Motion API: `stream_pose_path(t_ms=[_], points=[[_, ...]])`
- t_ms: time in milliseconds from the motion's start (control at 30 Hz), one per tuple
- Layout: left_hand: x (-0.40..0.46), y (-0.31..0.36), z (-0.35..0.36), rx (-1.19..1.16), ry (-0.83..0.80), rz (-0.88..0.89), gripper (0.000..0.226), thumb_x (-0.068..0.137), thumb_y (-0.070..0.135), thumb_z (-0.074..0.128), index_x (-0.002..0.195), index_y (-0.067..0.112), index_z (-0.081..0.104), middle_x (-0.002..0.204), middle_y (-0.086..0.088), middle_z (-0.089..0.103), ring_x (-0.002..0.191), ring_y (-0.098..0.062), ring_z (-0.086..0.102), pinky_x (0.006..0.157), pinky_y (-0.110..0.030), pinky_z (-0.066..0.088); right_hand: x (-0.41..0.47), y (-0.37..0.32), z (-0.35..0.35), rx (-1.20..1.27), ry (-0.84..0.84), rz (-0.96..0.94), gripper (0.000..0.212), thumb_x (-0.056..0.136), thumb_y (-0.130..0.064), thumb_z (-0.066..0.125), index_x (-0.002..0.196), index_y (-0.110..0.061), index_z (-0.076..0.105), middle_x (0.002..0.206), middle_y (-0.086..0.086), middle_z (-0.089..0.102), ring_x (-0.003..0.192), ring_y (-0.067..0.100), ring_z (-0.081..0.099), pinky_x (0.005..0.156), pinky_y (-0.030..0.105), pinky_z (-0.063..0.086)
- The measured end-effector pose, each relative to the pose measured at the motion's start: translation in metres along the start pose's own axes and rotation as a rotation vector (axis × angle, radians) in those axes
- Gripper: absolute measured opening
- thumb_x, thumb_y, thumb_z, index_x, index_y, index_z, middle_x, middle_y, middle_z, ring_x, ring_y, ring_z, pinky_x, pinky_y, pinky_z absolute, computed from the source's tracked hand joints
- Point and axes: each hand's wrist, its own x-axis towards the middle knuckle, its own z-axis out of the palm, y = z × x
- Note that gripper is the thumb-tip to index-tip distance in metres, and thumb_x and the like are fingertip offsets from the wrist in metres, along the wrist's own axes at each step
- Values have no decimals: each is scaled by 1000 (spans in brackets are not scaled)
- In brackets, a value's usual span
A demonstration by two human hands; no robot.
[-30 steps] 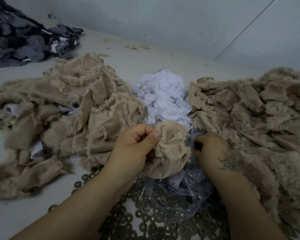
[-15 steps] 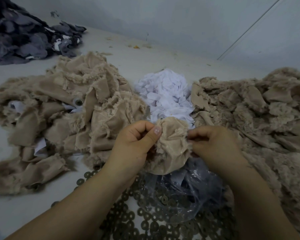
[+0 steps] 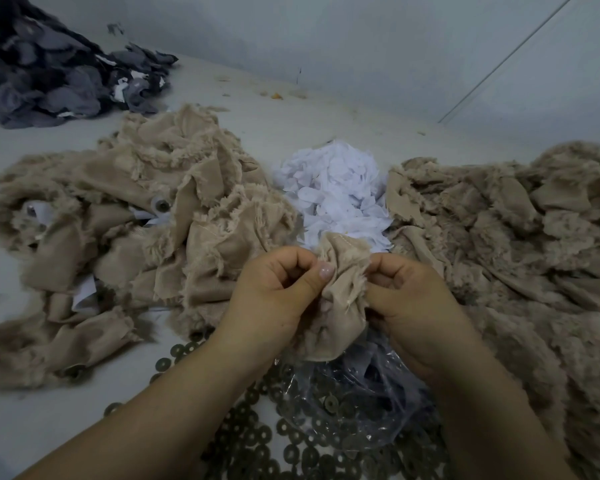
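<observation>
both hands, left hand point(image 3: 274, 292) and right hand point(image 3: 409, 303), pinch a beige fabric piece point(image 3: 342, 289) above a plastic bag point(image 3: 357, 410); soft, light and frayed, it likely handles best gripped at its stitched edge.

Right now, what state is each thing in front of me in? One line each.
Beige fabric piece: bunched, held between both hands.
Left hand: pinches its left edge, thumb on top.
Right hand: grips its right edge, fingers curled.
Left beige pile: loose, tumbled, frayed.
Right beige pile: heaped, fuzzy.
White scraps: heaped between the beige piles.
Clear plastic bag: crumpled, under the hands.
Dark rings: scattered flat.
Grey scraps: heaped, far left.
</observation>
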Motion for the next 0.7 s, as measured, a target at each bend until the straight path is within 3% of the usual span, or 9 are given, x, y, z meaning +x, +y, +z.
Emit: stream_pose_path(t_ms=[133, 333, 467, 600, 700], points=[[0, -1, 0, 9, 10, -16, 11, 76, 30, 69, 71, 20, 72, 68, -5, 69, 62, -12, 61, 59, -22, 53, 1, 3, 3, -90, 67, -106, 29, 84, 8, 70, 83, -19, 80, 89, 9, 78, 86, 24, 76, 73, 29, 60], [-2, 2, -1, 21, 18, 12, 12, 75, 29, 70, 72, 17, 72, 68, -2, 68, 62, -9, 60, 59, -20, 52, 1, 4, 4, -139, 222, -109, 22, 83, 11, 69, 83, -10, 76, 85, 8, 78, 83, 24, 75, 72, 31, 62], [-1, 4, -1, 56, 53, 33, 18, 75, 31, 69, 72, 13, 69, 65, -14, 66, 59, -13, 57, 54, -23, 49, -1, -3, 7, 316, -53, 150, 17, 76, -5, 67, 86, -9, 79, 95, 15, 77, 79, 22, 75, 63, 30, 61], [1, 4, -2, 68, 74, 44, 21, 76, 31, 69, 73, 11, 68, 69, -21, 66, 58, -18, 56, 54, -28, 49, -1, -5, 3, 357, -173, 216, 27, 79, -17, 63, 98, -7, 78, 94, 12, 74, 76, 19, 69, 65, 31, 59], [0, 2, -3, 60, 60, 47, 17, 78, 31, 71, 73, 15, 70, 71, -17, 68, 63, -19, 58, 58, -30, 51, -1, -2, 3, 285, -160, 225, 26, 78, -16, 66, 100, -9, 77, 99, 16, 71, 82, 29, 65, 75, 39, 54]])
